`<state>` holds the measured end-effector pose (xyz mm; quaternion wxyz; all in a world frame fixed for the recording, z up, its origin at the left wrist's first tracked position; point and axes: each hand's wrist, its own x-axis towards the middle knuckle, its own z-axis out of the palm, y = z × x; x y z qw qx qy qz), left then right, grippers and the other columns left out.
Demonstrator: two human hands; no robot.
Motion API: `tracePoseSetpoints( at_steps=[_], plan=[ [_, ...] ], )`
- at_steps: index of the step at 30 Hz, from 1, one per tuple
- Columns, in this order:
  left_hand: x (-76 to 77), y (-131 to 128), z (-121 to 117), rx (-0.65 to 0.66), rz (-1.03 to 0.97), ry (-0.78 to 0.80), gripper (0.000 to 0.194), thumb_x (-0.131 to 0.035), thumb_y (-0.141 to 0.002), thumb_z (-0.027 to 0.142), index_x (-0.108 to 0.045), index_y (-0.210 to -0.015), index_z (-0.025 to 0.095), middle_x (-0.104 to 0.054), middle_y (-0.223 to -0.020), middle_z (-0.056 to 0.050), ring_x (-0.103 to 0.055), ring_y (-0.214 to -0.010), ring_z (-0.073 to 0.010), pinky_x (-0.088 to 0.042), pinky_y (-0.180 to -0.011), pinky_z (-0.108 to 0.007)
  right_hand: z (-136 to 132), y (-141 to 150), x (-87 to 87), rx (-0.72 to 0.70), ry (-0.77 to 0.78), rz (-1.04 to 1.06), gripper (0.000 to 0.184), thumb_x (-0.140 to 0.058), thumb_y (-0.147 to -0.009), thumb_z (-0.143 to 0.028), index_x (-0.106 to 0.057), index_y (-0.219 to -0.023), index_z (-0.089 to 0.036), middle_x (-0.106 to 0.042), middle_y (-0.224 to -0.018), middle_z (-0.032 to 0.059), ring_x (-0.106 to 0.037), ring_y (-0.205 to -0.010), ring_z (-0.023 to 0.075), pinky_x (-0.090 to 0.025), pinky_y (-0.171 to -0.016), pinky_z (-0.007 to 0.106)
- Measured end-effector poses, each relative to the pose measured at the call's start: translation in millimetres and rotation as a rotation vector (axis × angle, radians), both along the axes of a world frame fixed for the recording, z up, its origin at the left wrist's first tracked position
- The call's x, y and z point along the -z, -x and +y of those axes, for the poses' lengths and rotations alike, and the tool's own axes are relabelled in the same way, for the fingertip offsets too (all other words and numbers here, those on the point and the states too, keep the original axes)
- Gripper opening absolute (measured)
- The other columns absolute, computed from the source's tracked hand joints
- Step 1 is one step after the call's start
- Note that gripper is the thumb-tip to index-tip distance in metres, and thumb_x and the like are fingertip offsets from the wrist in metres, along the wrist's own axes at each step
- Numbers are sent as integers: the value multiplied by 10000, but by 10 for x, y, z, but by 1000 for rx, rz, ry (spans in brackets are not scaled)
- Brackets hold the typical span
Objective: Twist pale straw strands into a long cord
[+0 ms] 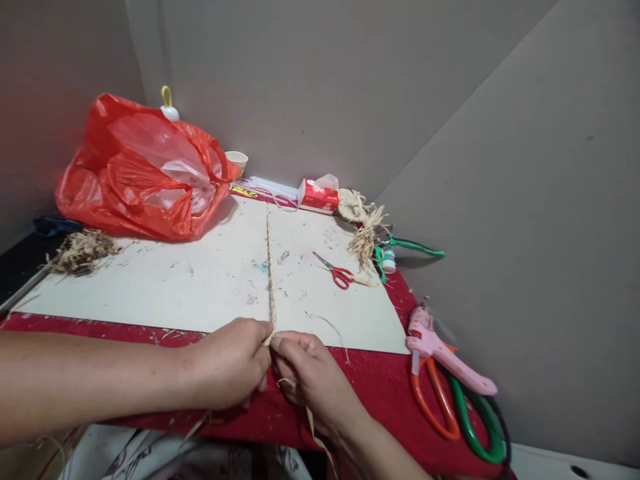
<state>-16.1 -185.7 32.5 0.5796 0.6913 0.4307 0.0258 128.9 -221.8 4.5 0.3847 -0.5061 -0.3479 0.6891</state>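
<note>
Bare left forearm (85,377) foremost, its left hand (237,363) closed in a narrow pinch on the near end of one straw braid (271,280), while the right hand (313,377) pinches the same end from the other side, loose strands (316,432) hanging beneath it. Braid runs straight away from both hands along the middle of a white board (150,280) on red cloth (370,390), with red-handled scissors (342,277) to its right. Also present: red plastic bag (145,187) at left, paper cup (237,160) and tissue pack (317,197) behind, straw bundle (367,237) at far right, pink glue gun (445,355) at near right
</note>
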Motion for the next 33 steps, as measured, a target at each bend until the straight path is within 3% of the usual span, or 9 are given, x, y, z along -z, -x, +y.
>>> tracePoseSetpoints(
  at_steps=[4,8,13,18,20,22,25,27,33],
  plan=[
    [62,-24,-43,-39,-14,-255,196,-361,-804,227,-546,-773,169,-608,-673,-29,-550,-589,-134,-386,-527,-218,-7,22,-22,0,7,51,391,-547,-796,-345,-376,-485,-181,-279,-362,-97,-144,-328,28,-101,-336,187],
    [59,-67,-69,-47,-12,-300,153,-401,-773,208,-547,-797,169,-634,-765,-41,-553,-675,-154,-401,-605,-243,-7,28,-22,24,18,63,357,-583,-767,-316,-404,-495,-171,-302,-366,-95,-157,-326,21,-100,-339,181],
    [-80,-46,-44,-32,-93,-154,200,-438,-766,245,-564,-899,167,-630,-783,-17,-552,-684,-143,-400,-608,-228,-23,-3,-3,38,41,92,340,-607,-764,-363,-438,-546,-164,-303,-377,-102,-166,-326,17,-114,-338,169],
    [-226,55,169,-1,-52,10,273,-401,-808,342,-566,-717,144,-548,-589,5,-500,-521,-111,-366,-506,-211,-32,-70,-6,33,56,122,268,-615,-778,-367,-517,-647,-154,-319,-384,-105,-160,-333,23,-101,-336,170],
    [-214,60,252,-67,-85,2,227,-424,-798,326,-573,-794,155,-524,-555,26,-479,-487,-104,-348,-479,-205,-24,-96,-22,5,46,131,247,-612,-784,-365,-560,-692,-142,-319,-384,-105,-160,-334,25,-96,-340,174],
    [-174,33,300,-78,-99,91,204,-442,-783,304,-560,-881,170,-509,-537,44,-452,-446,-101,-333,-453,-207,-9,-120,-43,-29,32,129,243,-612,-788,-364,-588,-717,-133,-312,-382,-105,-164,-333,27,-100,-343,179],
    [-112,-27,315,20,-144,239,174,-410,-793,275,-529,-732,164,-496,-537,39,-434,-452,-90,-332,-469,-208,18,-154,-70,-70,12,102,265,-603,-798,-372,-602,-707,-124,-292,-383,-105,-161,-334,30,-100,-348,188],
    [-85,-46,313,74,-183,180,209,-402,-806,264,-497,-651,161,-493,-565,35,-432,-512,-83,-346,-529,-206,33,-179,-77,-95,8,87,277,-593,-804,-382,-604,-708,-122,-289,-388,-104,-157,-339,32,-97,-353,193],
    [-62,5,350,138,-128,-131,168,-441,-808,280,-496,-688,176,-463,-599,51,-384,-561,-92,-329,-566,-217,69,-243,-92,-193,18,16,335,-573,-814,-443,-560,-666,-143,-265,-397,-106,-144,-363,42,-85,-384,211]
  ],
)
